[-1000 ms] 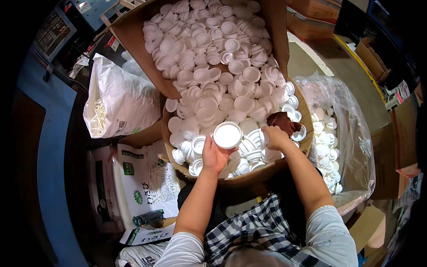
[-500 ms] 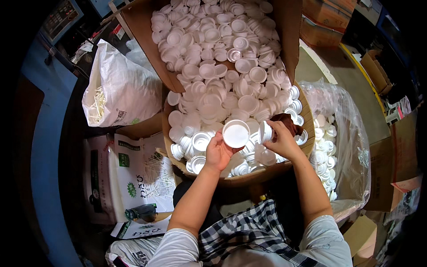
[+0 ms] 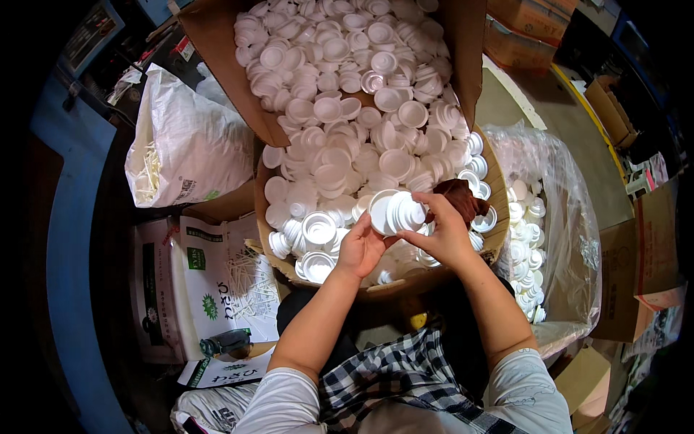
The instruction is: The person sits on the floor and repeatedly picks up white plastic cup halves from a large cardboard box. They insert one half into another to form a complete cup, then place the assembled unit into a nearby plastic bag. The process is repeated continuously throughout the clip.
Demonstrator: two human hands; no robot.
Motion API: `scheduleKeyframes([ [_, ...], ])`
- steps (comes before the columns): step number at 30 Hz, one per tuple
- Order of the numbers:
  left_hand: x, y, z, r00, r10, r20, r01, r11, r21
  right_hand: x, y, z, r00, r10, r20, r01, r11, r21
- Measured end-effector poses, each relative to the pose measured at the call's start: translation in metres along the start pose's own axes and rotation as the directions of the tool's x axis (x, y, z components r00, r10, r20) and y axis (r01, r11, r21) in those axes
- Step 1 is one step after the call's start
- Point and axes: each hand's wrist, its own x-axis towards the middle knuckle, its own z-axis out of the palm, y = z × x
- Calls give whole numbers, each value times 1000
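In front of me my left hand (image 3: pixel 361 249) is closed on a round white plastic lid (image 3: pixel 378 211), gripping its rim. My right hand (image 3: pixel 447 235) pinches a second white lid with stepped rings (image 3: pixel 408 213) by its edge. The two lids overlap in the picture; I cannot tell whether they touch. Both hands are over the near part of a cardboard box (image 3: pixel 390 288) heaped with similar white lids (image 3: pixel 336 177). A dark red-brown cloth (image 3: pixel 463 199) lies on the lids just beyond my right hand.
A tilted carton (image 3: pixel 217 65) full of lids leans over the box. To the right stands a clear plastic bag (image 3: pixel 564 239) with more lids. On the left are a white woven sack (image 3: pixel 199 137) and an opened carton with thin white sticks (image 3: pixel 253 282) and a dark green tool (image 3: pixel 228 342).
My right hand has moved left, bringing its lid in front of the one in my left hand. The whole view has shifted slightly.
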Motion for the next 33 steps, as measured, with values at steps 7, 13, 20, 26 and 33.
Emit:
scheduleKeyframes([
  [7, -1, -4, 6, 998, 48, 27, -52, 985, 166, -1, -1, 9, 998, -16, -54, 14, 999, -35],
  [13, -2, -6, 1, 999, 39, 26, -43, 983, 177, -1, -3, 12, 998, 38, -50, -39, 999, -19],
  [20, -3, -5, 3, 998, 51, 29, -56, 978, 200, -1, -3, 13, 998, 46, -48, -47, 999, -15],
  [26, -3, -5, 2, 998, 48, 29, -54, 974, 221, -2, -7, 13, 997, 53, -54, -55, 998, -33],
  [33, -3, -7, 3, 998, 55, 28, -60, 969, 241, -2, -6, 13, 998, 20, -58, -22, 999, -40],
])
